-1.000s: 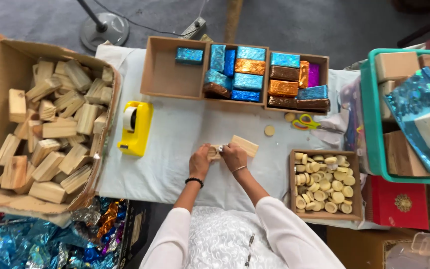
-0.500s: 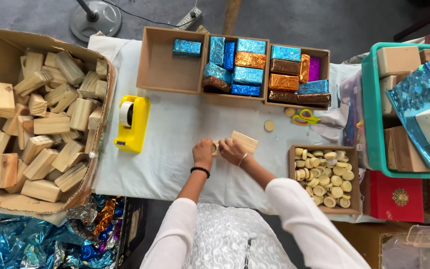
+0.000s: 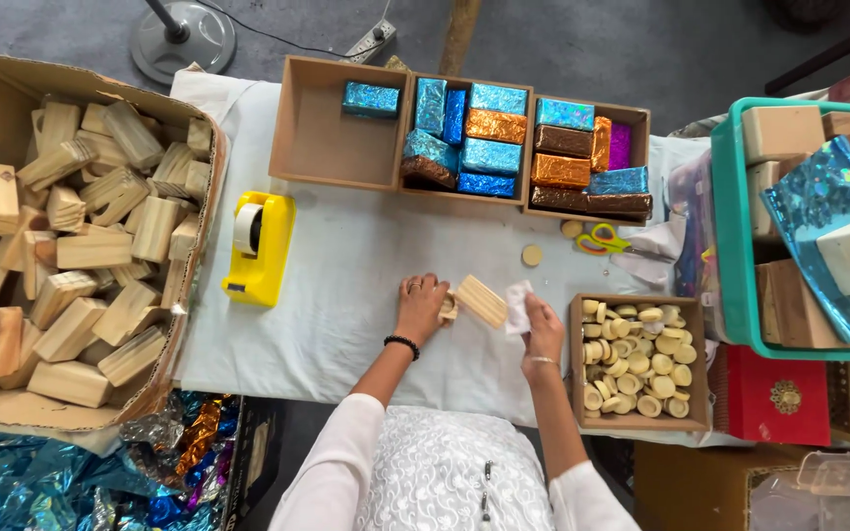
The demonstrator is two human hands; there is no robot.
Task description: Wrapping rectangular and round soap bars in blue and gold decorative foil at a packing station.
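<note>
Head view: I look straight down on a table covered with a pale cloth (image 3: pixel 346 265), my two hands meeting near its front edge.
Left hand (image 3: pixel 422 307): I have it closed on the near end of a small wooden block (image 3: pixel 480 300), fingers curled over the wood.
Right hand (image 3: pixel 541 329): pinched shut on a white scrap of paper (image 3: pixel 517 307), which touches the block's other end.
Wooden block: plain pale wood, lying tilted on the cloth between my two hands, held by the left one.
Right of the grip: an open box of round wooden discs (image 3: pixel 634 359), just beside my right hand.
Beyond the grip: three joined cardboard trays (image 3: pixel 336 133) with foil-wrapped blocks (image 3: pixel 489 155) in blue, copper, brown and purple; scissors (image 3: pixel 602 239) and two loose discs (image 3: pixel 532 255) lie nearer.
Left of the grip: a yellow tape dispenser (image 3: pixel 260 247), well apart; farther out, a large carton of bare wooden blocks (image 3: pixel 71 246).
Far right: a green crate (image 3: pixel 730 226) with blocks and blue foil sheets.
</note>
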